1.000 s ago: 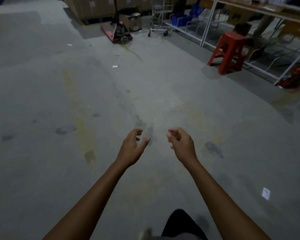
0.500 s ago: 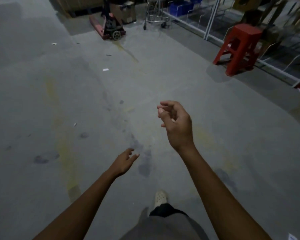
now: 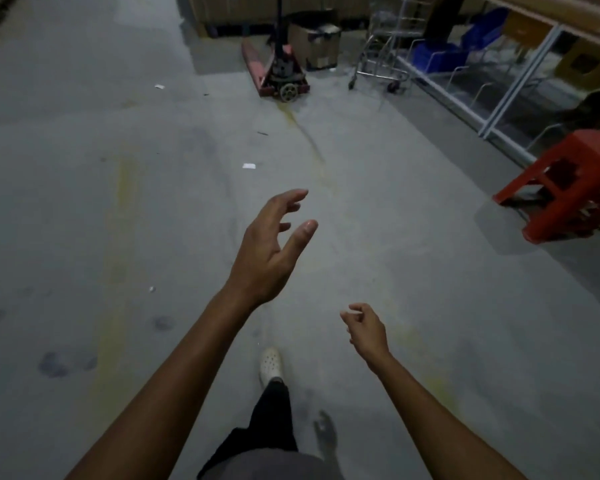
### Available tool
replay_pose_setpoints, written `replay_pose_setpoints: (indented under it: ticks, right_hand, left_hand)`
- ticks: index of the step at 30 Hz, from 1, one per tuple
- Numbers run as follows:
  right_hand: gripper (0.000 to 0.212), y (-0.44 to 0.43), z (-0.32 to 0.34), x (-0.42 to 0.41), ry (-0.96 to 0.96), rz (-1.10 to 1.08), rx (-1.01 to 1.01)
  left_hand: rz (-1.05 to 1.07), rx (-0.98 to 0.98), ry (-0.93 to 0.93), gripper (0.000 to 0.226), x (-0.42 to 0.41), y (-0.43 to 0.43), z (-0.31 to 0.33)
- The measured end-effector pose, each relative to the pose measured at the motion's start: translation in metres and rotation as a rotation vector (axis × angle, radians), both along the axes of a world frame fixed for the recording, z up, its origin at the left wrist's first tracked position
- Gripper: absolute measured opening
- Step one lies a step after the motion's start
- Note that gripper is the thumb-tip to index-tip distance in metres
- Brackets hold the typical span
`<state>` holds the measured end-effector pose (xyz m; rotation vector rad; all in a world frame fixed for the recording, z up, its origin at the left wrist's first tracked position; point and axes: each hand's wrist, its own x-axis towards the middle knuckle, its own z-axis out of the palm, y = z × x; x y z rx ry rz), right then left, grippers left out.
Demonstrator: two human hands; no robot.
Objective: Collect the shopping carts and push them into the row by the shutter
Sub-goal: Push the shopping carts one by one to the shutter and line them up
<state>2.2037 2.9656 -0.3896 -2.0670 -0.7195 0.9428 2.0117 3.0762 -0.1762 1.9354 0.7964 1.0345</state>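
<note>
A metal shopping cart (image 3: 383, 53) stands far ahead at the top right of the concrete floor, beside the shelving. My left hand (image 3: 271, 247) is raised in front of me, fingers spread and relaxed, holding nothing. My right hand (image 3: 366, 329) hangs lower and closer, fingers loosely curled, also holding nothing. Both hands are far from the cart. My foot in a white shoe (image 3: 271, 365) is stepping forward below them.
A red pallet jack (image 3: 278, 76) stands left of the cart with a cardboard box (image 3: 314, 43) behind it. A red plastic stool (image 3: 565, 185) sits at the right by white metal shelving (image 3: 513, 91) holding blue bins (image 3: 440, 53). Paper scraps lie on the floor.
I have walked forward, so the cart and pallet jack are closer. My left hand swung up and forward while my right hand dropped down.
</note>
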Motion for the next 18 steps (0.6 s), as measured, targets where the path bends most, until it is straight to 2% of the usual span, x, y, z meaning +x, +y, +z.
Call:
replay_pose_setpoints:
  ticks: [3, 5, 8, 14, 18]
  right_hand:
    - [0.025, 0.097, -0.004, 0.035, 0.024, -0.01, -0.013]
    - [0.024, 0.165, 0.016, 0.058, 0.021, -0.027, 0.042]
    - [0.024, 0.267, 0.073, 0.097, 0.007, -0.066, 0.215]
    - [0.036, 0.416, 0.208, 0.187, -0.031, -0.094, 0.64]
    - [0.036, 0.502, 0.237, 0.27, -0.095, -0.078, 0.829]
  left_hand:
    - [0.017, -0.036, 0.018, 0.057, 0.036, 0.105, -0.013]
    - [0.039, -0.09, 0.075, 0.056, 0.065, 0.175, -0.023]
    - [0.015, -0.171, 0.223, 0.054, 0.113, 0.27, -0.047]
    - [-0.111, -0.199, 0.688, 0.066, 0.206, 0.436, -0.128]
    - [-0.17, -0.272, 0.832, 0.067, 0.289, 0.542, -0.176]
